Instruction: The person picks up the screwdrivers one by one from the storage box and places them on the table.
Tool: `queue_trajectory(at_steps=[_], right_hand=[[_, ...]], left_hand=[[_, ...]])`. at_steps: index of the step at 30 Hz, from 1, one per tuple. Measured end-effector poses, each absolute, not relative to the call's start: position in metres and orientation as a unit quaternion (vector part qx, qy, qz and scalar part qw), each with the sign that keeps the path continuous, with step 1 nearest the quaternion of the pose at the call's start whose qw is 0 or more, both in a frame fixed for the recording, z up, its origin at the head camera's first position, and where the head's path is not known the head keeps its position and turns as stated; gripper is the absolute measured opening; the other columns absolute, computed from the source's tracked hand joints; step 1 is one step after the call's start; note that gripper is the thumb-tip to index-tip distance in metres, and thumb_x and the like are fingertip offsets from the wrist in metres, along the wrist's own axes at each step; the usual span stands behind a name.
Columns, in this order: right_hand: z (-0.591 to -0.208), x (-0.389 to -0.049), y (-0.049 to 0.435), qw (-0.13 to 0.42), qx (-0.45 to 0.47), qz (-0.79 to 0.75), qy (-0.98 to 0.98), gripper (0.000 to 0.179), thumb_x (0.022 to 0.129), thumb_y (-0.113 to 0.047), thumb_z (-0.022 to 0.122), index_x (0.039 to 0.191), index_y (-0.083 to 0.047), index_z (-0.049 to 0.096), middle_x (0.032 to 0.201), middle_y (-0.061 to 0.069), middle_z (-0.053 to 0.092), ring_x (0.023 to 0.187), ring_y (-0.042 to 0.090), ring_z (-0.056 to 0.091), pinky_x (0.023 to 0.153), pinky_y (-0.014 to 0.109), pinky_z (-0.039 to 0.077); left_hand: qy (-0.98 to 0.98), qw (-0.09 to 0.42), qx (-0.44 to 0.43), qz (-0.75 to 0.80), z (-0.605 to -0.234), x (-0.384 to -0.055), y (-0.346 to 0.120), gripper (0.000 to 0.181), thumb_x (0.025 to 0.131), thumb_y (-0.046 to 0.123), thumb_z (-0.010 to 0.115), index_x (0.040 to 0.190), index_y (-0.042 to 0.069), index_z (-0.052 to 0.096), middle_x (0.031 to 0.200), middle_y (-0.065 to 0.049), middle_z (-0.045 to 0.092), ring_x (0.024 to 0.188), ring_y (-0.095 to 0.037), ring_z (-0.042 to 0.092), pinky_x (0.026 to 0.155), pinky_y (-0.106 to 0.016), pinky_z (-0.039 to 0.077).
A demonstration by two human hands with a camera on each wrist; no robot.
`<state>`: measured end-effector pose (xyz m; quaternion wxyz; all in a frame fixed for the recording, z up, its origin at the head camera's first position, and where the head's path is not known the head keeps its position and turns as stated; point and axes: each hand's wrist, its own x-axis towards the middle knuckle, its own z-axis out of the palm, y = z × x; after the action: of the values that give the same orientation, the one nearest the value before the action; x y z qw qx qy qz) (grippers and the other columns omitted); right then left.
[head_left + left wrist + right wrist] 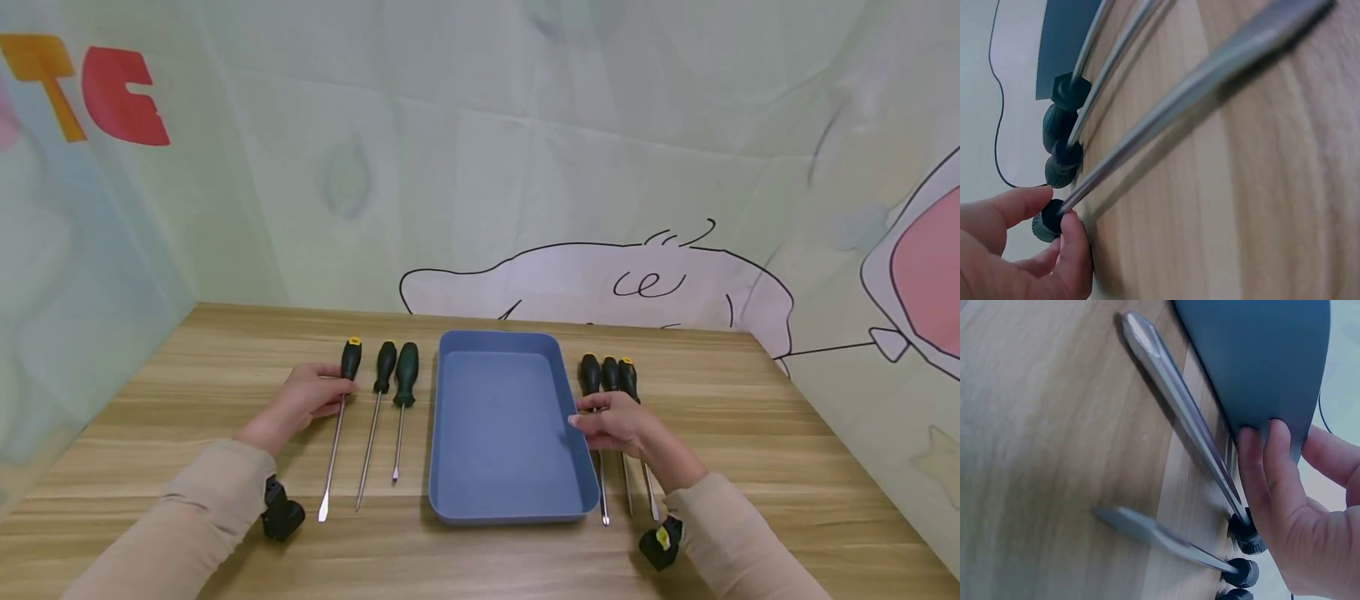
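At the left end of the tool row, my left hand pinches a long flat-blade screwdriver low on its black handle; its shaft slants away along the table in the left wrist view. My right hand grips the right wall of a shallow blue tray, thumb over the rim and fingers against the outside. Right beside the tray, under this hand, lie a black-handled screwdriver and two others, their handles partly overlapped by the fingers.
Between my left hand and the tray lie a black-handled screwdriver and a shorter green-handled one, tips toward me. The wooden table ends at a printed cloth backdrop behind and at the sides.
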<state>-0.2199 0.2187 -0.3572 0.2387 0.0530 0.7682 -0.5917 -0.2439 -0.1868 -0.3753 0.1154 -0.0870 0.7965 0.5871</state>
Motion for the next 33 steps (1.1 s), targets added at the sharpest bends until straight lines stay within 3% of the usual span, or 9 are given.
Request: queue_trajectory(at_steps=[8, 33], right_hand=[[-0.362, -0.222, 0.217, 0.23, 0.067, -0.591, 0.771, 0.049, 0.089, -0.001, 0.058, 0.132, 0.014, 0.038, 0.104, 0.018, 0.056, 0.079, 0.016, 0.062, 0.073, 0.034, 0.056], [-0.363, -0.22, 0.22, 0.237, 0.062, -0.583, 0.775, 0.053, 0.09, -0.005, 0.06, 0.133, 0.013, 0.036, 0.104, 0.019, 0.056, 0.076, 0.016, 0.062, 0.071, 0.033, 0.057]], left_hand=[[0.841, 0.082, -0.089, 0.528, -0.38, -0.245, -0.18, 0.047, 0.087, 0.006, 0.061, 0.123, -0.018, 0.042, 0.109, -0.027, 0.051, 0.077, -0.017, 0.054, 0.061, -0.022, 0.052], [0.867, 0.058, -0.096, 0.486, -0.383, -0.24, -0.171, 0.053, 0.083, 0.005, 0.064, 0.125, -0.017, 0.04, 0.115, -0.032, 0.049, 0.086, -0.027, 0.056, 0.065, -0.027, 0.055]])
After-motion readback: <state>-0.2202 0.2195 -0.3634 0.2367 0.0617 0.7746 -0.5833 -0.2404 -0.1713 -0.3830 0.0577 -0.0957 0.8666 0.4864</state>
